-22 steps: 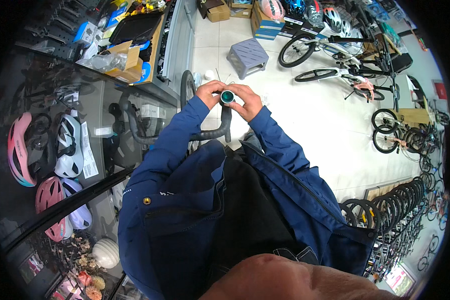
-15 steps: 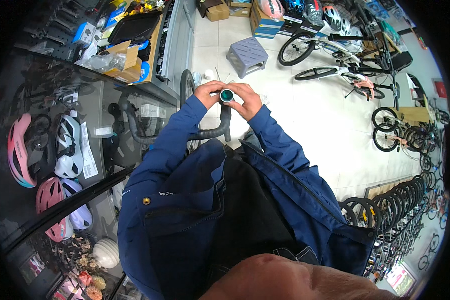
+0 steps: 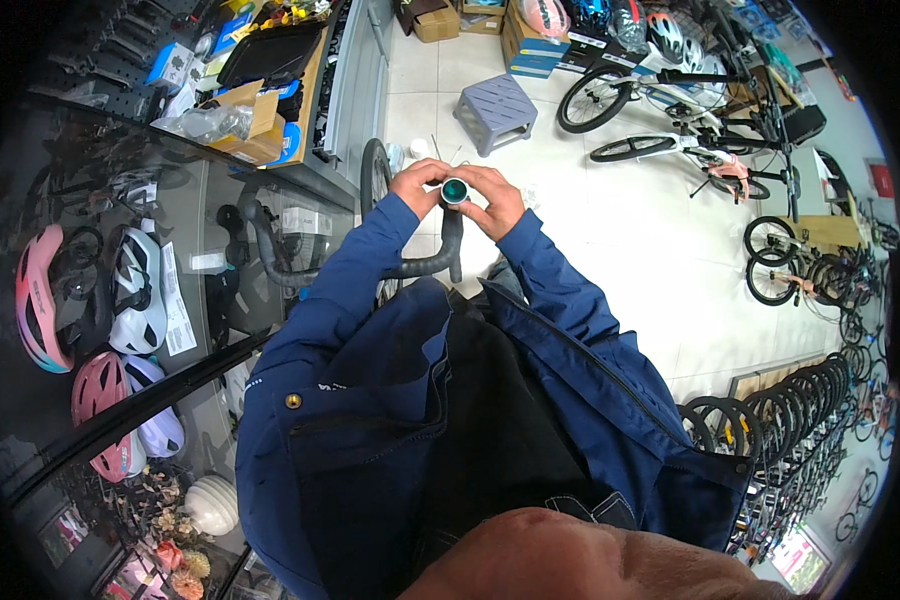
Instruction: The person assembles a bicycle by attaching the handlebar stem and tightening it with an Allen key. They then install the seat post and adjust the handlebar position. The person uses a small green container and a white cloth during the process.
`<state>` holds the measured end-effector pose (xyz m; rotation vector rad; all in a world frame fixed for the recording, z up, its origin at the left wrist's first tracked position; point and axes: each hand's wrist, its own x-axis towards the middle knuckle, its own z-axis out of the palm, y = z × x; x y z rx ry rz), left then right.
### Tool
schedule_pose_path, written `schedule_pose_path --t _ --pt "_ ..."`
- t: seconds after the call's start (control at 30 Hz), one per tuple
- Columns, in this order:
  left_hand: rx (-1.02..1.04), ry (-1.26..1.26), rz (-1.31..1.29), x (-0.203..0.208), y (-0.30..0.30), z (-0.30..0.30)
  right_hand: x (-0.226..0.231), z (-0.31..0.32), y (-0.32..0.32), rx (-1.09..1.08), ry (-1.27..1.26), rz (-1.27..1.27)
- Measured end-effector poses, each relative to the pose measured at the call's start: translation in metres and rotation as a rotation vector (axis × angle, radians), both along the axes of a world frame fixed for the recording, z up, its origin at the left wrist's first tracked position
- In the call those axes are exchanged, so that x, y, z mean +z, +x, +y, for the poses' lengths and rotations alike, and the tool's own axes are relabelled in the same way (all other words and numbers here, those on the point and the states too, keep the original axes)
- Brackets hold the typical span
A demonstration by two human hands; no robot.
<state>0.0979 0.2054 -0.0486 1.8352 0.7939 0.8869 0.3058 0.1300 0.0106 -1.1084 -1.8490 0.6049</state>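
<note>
Between my hands is a small round thing [image 3: 454, 191] with a pale rim and a dark teal middle, perhaps the end of a roll or tube; its kind is not clear. My left hand [image 3: 416, 188] is closed on its left side, fingertips against it. My right hand [image 3: 497, 203] curls round it from the right, its thumb below and fingers above. Directly beneath are the black drop handlebars [image 3: 425, 266] of a bicycle, with the front wheel [image 3: 374, 170] showing to the left. My hands hide part of the bar.
On the left stands a dark glass case [image 3: 195, 200] with helmets [image 3: 138, 305]. A workbench with an open carton [image 3: 255, 125] is at the far left. A grey stool [image 3: 495, 108] stands ahead on the tiles. Bicycles [image 3: 660, 140] and a row of tyres [image 3: 760, 420] line the right.
Almost nothing differs. My left hand has shifted very slightly, and both hands stay on the round thing above the handlebars.
</note>
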Motion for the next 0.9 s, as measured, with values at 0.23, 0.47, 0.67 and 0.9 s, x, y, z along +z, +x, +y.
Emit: schedule_pose_path --t 0.23,0.47,0.67,0.9 --pt "0.036 -0.010 0.011 -0.001 0.001 -0.003 0.000 0.001 0.000 -0.011 0.013 -0.014" --pt "0.064 -0.042 -0.041 0.000 0.005 -0.004 0.006 0.002 -0.003 -0.006 -0.013 0.004" --pt "0.285 -0.062 0.018 0.008 -0.021 -0.025 0.030 0.008 -0.001 -0.032 -0.027 0.080" --pt "0.691 0.218 0.747 -0.013 -0.101 -0.113 0.057 0.040 0.032 -0.044 -0.035 0.082"
